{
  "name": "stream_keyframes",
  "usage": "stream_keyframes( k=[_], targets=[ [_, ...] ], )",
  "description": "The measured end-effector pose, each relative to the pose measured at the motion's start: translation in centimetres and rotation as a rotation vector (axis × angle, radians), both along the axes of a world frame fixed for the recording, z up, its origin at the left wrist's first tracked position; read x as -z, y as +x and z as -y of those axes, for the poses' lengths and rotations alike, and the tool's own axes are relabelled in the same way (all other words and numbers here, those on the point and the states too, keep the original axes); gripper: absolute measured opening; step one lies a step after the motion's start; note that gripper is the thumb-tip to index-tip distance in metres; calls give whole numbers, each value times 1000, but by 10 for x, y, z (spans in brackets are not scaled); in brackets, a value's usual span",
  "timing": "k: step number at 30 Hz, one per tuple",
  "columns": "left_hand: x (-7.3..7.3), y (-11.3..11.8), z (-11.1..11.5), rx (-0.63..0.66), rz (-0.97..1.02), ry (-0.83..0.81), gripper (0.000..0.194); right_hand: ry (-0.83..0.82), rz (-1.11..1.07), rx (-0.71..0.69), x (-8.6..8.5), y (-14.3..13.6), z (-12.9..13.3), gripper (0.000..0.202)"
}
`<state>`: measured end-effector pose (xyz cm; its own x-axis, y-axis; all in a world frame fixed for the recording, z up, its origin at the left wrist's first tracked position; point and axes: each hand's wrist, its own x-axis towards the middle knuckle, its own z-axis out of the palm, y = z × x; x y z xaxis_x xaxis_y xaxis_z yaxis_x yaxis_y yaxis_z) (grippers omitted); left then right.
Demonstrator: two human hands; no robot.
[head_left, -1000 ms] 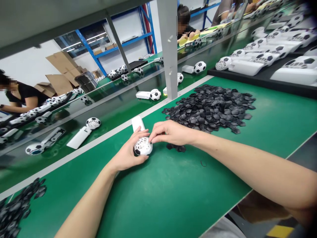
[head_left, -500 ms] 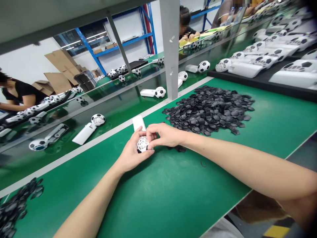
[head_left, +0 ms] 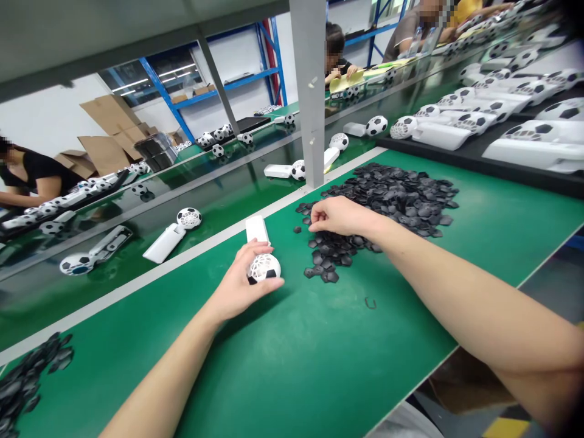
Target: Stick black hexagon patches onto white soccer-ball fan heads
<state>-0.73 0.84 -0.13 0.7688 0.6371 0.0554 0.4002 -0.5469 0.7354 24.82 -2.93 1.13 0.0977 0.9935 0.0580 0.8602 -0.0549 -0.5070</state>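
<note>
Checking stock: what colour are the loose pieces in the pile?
Black pile, clearest in the head view.

This is a factory assembly line. A long green counter (head_left: 502,225) runs beside a conveyor belt (head_left: 205,201) carrying white handheld fans (head_left: 171,234) with football-patterned heads. A heap of black pieces (head_left: 392,194) lies on the counter, other workers (head_left: 27,176) sit along the belt, and blue racks (head_left: 182,97) and cardboard boxes (head_left: 107,115) stand far behind.

Green-topped workbench (head_left: 319,365), grey steel post (head_left: 310,91), blue shelving (head_left: 182,100), stacked cardboard boxes (head_left: 109,131), white wall behind.
</note>
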Motion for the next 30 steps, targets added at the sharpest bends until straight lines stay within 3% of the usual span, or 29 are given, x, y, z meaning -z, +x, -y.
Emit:
stream_keyframes(
  k=[3,7,9,13,17,20,26,30],
  targets=[
    [1,0,-2,-50,-12,-24,37,-126,81,-73,-1,-4,4,13],
    [-4,-6,-12,104,-47,-156,46,-192,188,-105,0,-19,6,16],
    [-7,-8,-15,85,-77,-120,51,-191,200,-125,1,-21,6,11],
    [-10,-10,-13,-71,-124,-121,54,-124,111,-212,3,-20,7,13],
    [-17,-14,-14,40,-119,-191,53,60,-76,-416,2,-29,10,18],
    [-21,-14,-13,100,-120,-173,53,149,-194,-491,2,-41,13,15],
    [-16,-7,-7,35,-129,-88,51,199,-288,-658,9,-57,17,9],
    [-14,-4,-4,19,-144,-12,53,212,-305,-655,17,-65,16,6]
  ],
)
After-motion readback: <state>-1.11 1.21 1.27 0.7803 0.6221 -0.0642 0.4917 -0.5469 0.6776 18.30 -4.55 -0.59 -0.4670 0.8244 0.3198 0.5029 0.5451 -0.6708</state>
